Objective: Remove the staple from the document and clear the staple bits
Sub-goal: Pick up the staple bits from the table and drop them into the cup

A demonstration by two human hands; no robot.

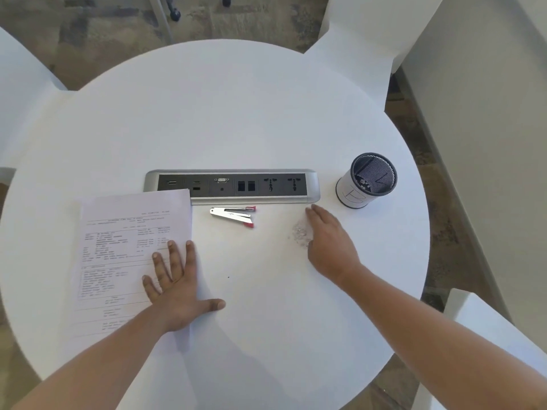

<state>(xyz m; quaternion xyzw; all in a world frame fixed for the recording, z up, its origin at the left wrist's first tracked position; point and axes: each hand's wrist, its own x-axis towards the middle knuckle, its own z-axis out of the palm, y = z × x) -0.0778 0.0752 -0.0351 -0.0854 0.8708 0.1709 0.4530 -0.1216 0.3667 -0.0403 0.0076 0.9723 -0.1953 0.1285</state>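
Note:
A printed document point(124, 247) lies flat on the left of the round white table point(225, 119). My left hand point(177, 288) rests flat on the document's right edge, fingers spread, holding nothing. A metal staple remover with red tips point(235, 216) lies beside the document, untouched. To its right a small greyish patch of staple bits point(299, 233) sits on the table. My right hand point(328, 241) stands on its edge just right of the bits, fingers straight and together, touching the table.
A silver power and data socket strip point(233, 186) is set into the table behind the remover. A black mesh cup with a white paper wrap point(367, 180) stands at the right. White chairs point(485, 344) surround the table.

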